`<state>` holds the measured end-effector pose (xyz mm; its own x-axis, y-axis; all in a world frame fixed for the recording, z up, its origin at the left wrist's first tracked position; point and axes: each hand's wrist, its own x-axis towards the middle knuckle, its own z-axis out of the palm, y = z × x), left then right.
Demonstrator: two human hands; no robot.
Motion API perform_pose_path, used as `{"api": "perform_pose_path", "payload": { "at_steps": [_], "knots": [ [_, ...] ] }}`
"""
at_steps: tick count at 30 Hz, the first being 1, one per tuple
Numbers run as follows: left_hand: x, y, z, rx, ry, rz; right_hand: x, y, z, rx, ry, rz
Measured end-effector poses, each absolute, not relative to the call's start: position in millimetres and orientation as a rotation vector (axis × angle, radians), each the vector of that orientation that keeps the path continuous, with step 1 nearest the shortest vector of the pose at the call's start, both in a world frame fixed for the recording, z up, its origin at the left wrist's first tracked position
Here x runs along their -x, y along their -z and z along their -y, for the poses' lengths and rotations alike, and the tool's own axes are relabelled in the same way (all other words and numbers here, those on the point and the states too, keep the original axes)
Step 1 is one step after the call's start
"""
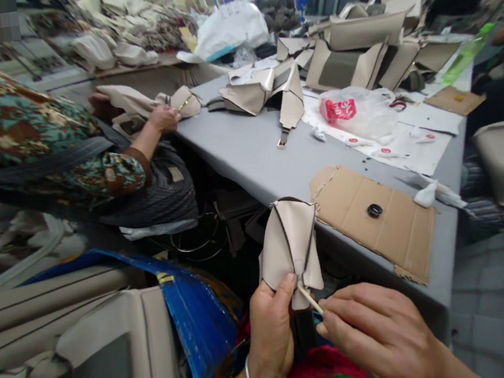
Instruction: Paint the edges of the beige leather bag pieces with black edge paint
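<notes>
My left hand (268, 330) is closed on a folded beige leather piece (290, 243) with dark edges, pinching its lower end and holding it upright near the table's front edge. My right hand (378, 334) is closed on a thin pale stick (312, 300) whose tip touches the bottom of the leather piece beside my left thumb. A silver bangle sits on my left wrist.
A grey table (251, 151) carries a cardboard sheet (378, 221) with a small black disc (375, 210), a plastic bag (356, 108) and several beige bag parts (355, 52). A co-worker in a patterned top (29, 139) handles a beige piece at left. Stacked beige panels (68, 346) lie lower left.
</notes>
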<state>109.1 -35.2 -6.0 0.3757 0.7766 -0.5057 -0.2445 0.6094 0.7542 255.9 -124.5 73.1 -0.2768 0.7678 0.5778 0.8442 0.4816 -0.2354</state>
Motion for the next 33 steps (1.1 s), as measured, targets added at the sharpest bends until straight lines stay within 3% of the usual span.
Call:
{"api": "perform_pose_path", "payload": {
  "at_steps": [4, 12, 18, 25, 33],
  "knots": [
    [-107.8, 3.1, 34.8, -0.668, -0.723, -1.013, -261.8, -73.2, 130.8, 1.314, 0.06, 1.984],
    [-94.8, -2.2, 29.3, -0.717, -0.692, -0.976, -277.0, -10.9, 95.4, 1.319, -0.174, 1.951],
    [-62.4, -15.3, 8.0, -0.746, -0.526, -0.889, -321.3, -13.3, 76.9, 1.469, -0.161, 1.796],
    [-23.0, -3.5, -10.0, -0.755, -0.306, -0.867, -328.5, -5.6, 54.9, 1.533, -0.644, 1.663],
    [-8.3, 8.7, -2.5, -0.702, -0.161, -0.842, -320.0, -6.6, 41.1, 1.508, -0.709, 1.775]
  ]
}}
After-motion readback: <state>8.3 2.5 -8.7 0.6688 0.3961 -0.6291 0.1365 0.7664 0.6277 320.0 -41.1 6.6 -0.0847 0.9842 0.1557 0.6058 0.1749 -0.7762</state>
